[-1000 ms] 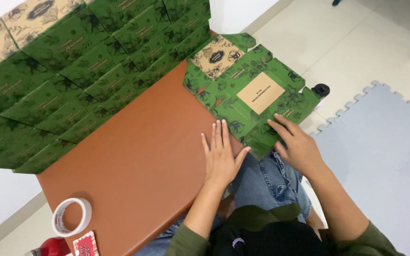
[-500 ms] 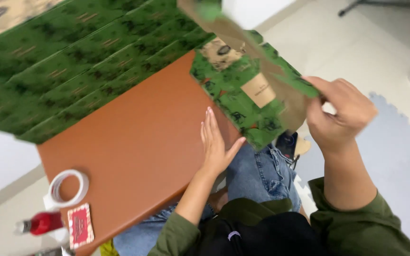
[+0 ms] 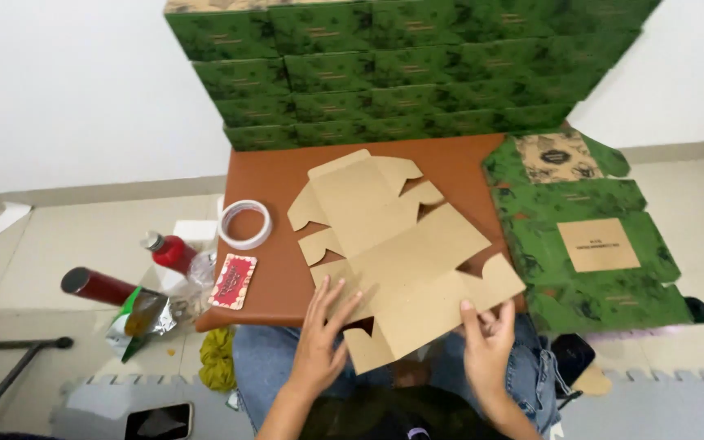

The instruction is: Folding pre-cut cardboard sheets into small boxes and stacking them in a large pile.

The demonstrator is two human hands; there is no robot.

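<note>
Brown card, plain side up: a flat box blank (image 3: 401,253) lies on the table (image 3: 262,285), its long axis slanting from the near edge toward the far left, the near end overhanging above the lap. The left hand (image 3: 319,342) presses flat on that near end, fingers spread. The right hand (image 3: 489,342) pinches the blank's near right flap between thumb and fingertips, so both hands sit nearest its near end. Left of it lie a card packet (image 3: 234,281) and tape roll (image 3: 244,224); right, a stack of green blanks (image 3: 596,244); at the far edge, folded boxes (image 3: 401,65).
</note>
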